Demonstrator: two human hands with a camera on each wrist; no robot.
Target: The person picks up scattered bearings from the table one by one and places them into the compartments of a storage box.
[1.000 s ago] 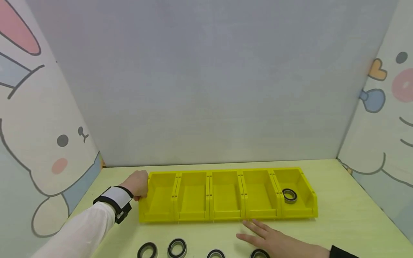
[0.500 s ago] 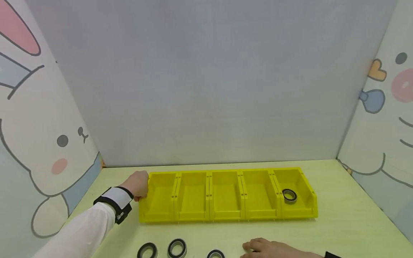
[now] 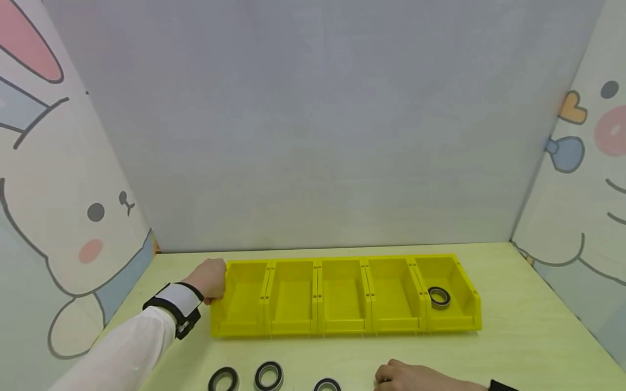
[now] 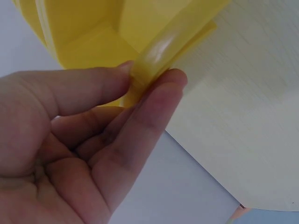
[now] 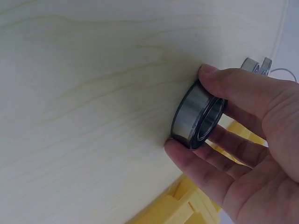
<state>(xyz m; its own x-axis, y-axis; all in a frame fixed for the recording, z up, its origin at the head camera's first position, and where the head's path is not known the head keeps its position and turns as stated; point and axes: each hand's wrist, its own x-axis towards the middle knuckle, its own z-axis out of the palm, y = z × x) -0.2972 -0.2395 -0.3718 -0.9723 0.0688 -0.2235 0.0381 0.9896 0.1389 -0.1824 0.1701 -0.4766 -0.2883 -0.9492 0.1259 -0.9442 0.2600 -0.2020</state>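
My left hand (image 4: 70, 140) pinches the yellow bin row's (image 3: 342, 296) end wall, steadying it; my right hand's (image 5: 243, 144) grip closes around a bearing (image 5: 198, 114) on the table (image 5: 84, 93).

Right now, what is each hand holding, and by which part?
The right hand pinches a bearing across its outer rim, thumb against finger. The left hand pinches the yellow bin row by its left end wall.

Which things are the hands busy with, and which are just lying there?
In use:
- left hand, pinching the yellow bin row's end wall
- right hand, holding a bearing ring
- ring already in the rightmost bin

Lying about:
- three rings on the table
- cartoon wall panels
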